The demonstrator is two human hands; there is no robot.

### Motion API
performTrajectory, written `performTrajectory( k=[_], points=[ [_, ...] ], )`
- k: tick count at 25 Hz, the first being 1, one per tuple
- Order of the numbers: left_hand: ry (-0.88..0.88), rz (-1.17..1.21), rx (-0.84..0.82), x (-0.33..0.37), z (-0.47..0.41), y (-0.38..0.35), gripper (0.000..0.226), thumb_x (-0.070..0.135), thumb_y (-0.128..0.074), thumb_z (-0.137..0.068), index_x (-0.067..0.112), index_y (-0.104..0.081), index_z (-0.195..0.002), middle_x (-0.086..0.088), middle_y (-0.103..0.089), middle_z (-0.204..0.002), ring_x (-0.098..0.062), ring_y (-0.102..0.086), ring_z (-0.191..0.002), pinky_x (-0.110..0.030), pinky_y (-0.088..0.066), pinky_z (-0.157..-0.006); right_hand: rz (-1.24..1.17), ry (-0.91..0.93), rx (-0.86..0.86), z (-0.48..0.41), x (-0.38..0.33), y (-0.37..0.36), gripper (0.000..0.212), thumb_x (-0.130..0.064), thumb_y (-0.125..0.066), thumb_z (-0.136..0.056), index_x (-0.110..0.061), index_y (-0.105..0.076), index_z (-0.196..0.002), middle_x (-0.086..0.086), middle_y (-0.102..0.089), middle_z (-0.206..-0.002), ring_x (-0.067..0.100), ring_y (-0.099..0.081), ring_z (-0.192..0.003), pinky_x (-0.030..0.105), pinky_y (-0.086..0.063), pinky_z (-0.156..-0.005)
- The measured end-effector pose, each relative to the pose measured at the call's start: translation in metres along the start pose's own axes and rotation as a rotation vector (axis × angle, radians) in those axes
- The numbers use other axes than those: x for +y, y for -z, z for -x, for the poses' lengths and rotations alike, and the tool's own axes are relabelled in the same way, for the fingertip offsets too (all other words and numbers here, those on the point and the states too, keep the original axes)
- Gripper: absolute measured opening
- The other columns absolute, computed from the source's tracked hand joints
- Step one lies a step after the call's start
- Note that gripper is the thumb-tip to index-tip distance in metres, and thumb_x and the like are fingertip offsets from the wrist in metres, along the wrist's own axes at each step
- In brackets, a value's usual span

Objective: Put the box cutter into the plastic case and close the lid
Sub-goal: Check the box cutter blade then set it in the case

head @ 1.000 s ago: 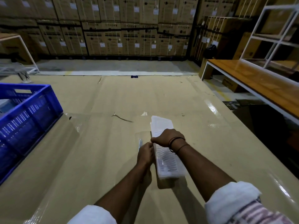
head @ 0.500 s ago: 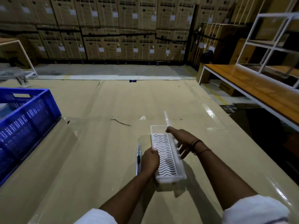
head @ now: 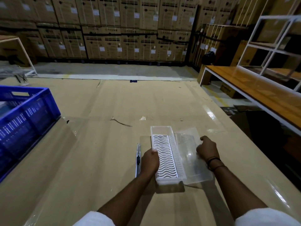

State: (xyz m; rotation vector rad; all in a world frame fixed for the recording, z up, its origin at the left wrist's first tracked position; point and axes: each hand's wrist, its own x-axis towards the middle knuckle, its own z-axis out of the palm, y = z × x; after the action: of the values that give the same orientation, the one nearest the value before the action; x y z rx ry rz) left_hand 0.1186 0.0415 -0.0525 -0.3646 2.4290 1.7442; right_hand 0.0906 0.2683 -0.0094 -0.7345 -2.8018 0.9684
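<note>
A broad cardboard-covered work surface (head: 101, 144), glossy with clear film, is spread across the whole view. Stacked cartons (head: 123, 30) are seen along the far wall. A blue slatted crate (head: 24, 121) is parked at the left edge of the surface, well apart from the action. A wooden bench (head: 254, 93) with a white frame is seen on the right.

Near the front, the plastic case (head: 164, 154) is laid lengthwise, and its white wavy insert is fully exposed. The clear lid (head: 190, 154) is swung wide open and laid flat to the right of the case, joined along the case's long side.

The case's left wall is gripped by the left hand (head: 150, 161), fingers curled over the rim and thumb on top. The right hand (head: 207, 150) is rested on the outer edge of the opened lid with fingers curled under; whether the lid is actually pinched cannot be told. Dark bands (head: 213, 163) are worn at that wrist.

The box cutter (head: 138, 158) is found lying on the surface just beside the case on its left, parallel to it and partly hidden behind the left hand, untouched and not yet in the case.
</note>
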Motion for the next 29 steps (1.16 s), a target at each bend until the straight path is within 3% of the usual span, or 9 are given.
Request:
performTrajectory(
  k=[3, 7, 11, 15, 18, 22, 25, 29],
  points=[
    [-0.007, 0.012, -0.012, 0.001, 0.003, 0.002, 0.041, 0.031, -0.038, -0.104, 0.011, -0.072, -0.115, -0.006, -0.075, -0.114, -0.026, -0.070, -0.103, -0.034, -0.055, -0.093, 0.158, 0.042, 0.003, 0.001, 0.011, -0.013, 0.040, -0.001, -0.050, -0.086, -0.002, -0.058, -0.125, 0.024, -0.064, -0.119, 0.041, -0.064, -0.105, 0.035, -0.051, -0.082],
    [0.013, -0.013, -0.035, -0.004, 0.001, 0.004, 0.046, 0.042, -0.038, -0.099, 0.015, -0.072, -0.115, -0.004, -0.076, -0.115, -0.026, -0.071, -0.104, -0.040, -0.056, -0.097, 0.340, 0.038, -0.081, 0.001, 0.019, -0.029, 0.026, -0.009, -0.051, -0.085, -0.007, -0.064, -0.108, 0.020, -0.060, -0.120, 0.040, -0.060, -0.110, 0.041, -0.054, -0.092],
    [-0.094, -0.030, 0.027, 0.013, 0.013, 0.024, 0.033, 0.029, -0.054, -0.100, 0.013, -0.073, -0.122, -0.004, -0.075, -0.120, -0.022, -0.069, -0.112, -0.023, -0.048, -0.090, 0.333, 0.029, -0.077, 0.013, 0.004, -0.029, 0.031, -0.010, -0.052, -0.086, -0.010, -0.062, -0.115, 0.019, -0.046, -0.129, 0.043, -0.048, -0.117, 0.042, -0.046, -0.097],
    [-0.186, -0.268, 0.189, 0.011, 0.020, 0.050, 0.048, 0.033, -0.067, -0.091, 0.018, -0.063, -0.136, -0.004, -0.069, -0.130, -0.020, -0.068, -0.115, -0.032, -0.054, -0.098, 0.174, 0.252, 0.087, 0.030, -0.041, -0.028, 0.032, -0.012, -0.060, -0.087, -0.008, -0.063, -0.118, 0.021, -0.050, -0.127, 0.044, -0.051, -0.114, 0.045, -0.048, -0.095],
    [-0.072, -0.549, 0.166, 0.002, 0.030, 0.061, 0.057, 0.043, -0.067, -0.089, 0.016, -0.052, -0.137, -0.008, -0.058, -0.130, -0.027, -0.062, -0.116, -0.037, -0.052, -0.093, 0.067, 0.481, 0.099, 0.059, -0.082, -0.038, 0.022, -0.015, -0.061, -0.087, -0.007, -0.067, -0.106, 0.019, -0.059, -0.111, 0.040, -0.063, -0.096, 0.044, -0.054, -0.082],
    [0.067, -0.712, 0.113, -0.019, 0.045, 0.062, 0.062, 0.055, -0.066, -0.087, 0.015, -0.045, -0.130, -0.011, -0.050, -0.130, -0.031, -0.060, -0.116, -0.037, -0.052, -0.086, 0.070, 0.579, -0.068, 0.101, -0.122, -0.068, 0.019, -0.016, -0.055, -0.089, -0.005, -0.067, -0.100, 0.017, -0.067, -0.103, 0.035, -0.065, -0.098, 0.038, -0.053, -0.079],
    [0.049, -0.692, 0.116, -0.036, 0.044, 0.062, 0.048, 0.045, -0.064, -0.090, 0.014, -0.046, -0.122, -0.012, -0.052, -0.126, -0.033, -0.064, -0.110, -0.040, -0.053, -0.083, 0.171, 0.559, -0.239, 0.121, -0.140, -0.084, 0.012, -0.015, -0.056, -0.088, -0.004, -0.061, -0.086, 0.021, -0.068, -0.102, 0.038, -0.068, -0.097, 0.032, -0.050, -0.072],
    [-0.009, -0.624, 0.157, -0.046, 0.041, 0.067, 0.025, 0.028, -0.061, -0.091, 0.014, -0.050, -0.109, -0.011, -0.059, -0.113, -0.033, -0.067, -0.098, -0.041, -0.055, -0.078, 0.322, 0.496, -0.393, 0.134, -0.148, -0.103, 0.031, -0.018, -0.061, -0.091, 0.001, -0.062, -0.115, 0.022, -0.062, -0.122, 0.037, -0.066, -0.109, 0.037, -0.054, -0.087]
  ],
)
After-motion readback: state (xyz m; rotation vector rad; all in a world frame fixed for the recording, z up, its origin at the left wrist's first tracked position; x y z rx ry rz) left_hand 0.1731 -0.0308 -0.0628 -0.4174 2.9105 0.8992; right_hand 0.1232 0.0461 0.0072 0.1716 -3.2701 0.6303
